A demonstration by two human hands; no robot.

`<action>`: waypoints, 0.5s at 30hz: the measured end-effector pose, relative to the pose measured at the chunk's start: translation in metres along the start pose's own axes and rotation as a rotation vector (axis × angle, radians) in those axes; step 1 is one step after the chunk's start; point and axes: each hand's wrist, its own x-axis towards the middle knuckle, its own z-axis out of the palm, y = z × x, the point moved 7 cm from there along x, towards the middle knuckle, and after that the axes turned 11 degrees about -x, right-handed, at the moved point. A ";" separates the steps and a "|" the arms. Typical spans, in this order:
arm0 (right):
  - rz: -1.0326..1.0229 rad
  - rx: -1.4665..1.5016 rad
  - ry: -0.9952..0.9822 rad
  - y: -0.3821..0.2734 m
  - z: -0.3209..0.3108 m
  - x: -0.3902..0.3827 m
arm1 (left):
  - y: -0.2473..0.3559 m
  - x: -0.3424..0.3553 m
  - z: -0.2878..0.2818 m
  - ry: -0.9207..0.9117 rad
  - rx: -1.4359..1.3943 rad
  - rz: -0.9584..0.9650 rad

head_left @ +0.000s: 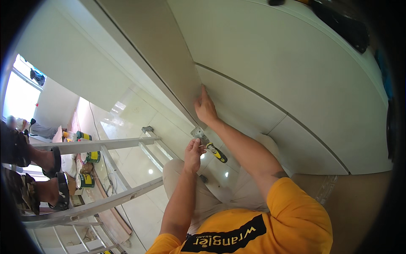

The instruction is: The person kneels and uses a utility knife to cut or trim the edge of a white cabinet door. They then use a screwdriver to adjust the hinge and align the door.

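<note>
My left hand (193,153) is closed, pinching the metal blade of a putty knife (199,133), whose black-and-yellow handle points down to the right. My right hand (206,109) reaches up with its index finger stretched out, touching the corner where a beige vertical panel (173,55) meets the pale curved panel (237,89). Its other fingers are bent, with nothing visible in them. A thin seam runs along the curved panel from that corner toward the lower right.
An aluminium ladder (110,161) stands at the left, a person's sandalled feet (55,188) on it. Behind are paint cans (86,180), cables, boards and another person's grey-clad legs (42,129). Tiled floor (150,220) lies below; a dark object hangs at upper right.
</note>
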 end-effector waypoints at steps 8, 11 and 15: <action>0.073 0.086 0.213 0.005 0.017 -0.001 | -0.004 0.002 0.006 -0.059 0.193 -0.063; 0.129 0.100 0.191 0.010 0.010 0.009 | -0.007 0.004 0.007 -0.068 0.267 -0.106; 0.017 -0.134 0.332 -0.007 -0.017 0.022 | -0.003 0.003 0.011 -0.108 0.307 -0.059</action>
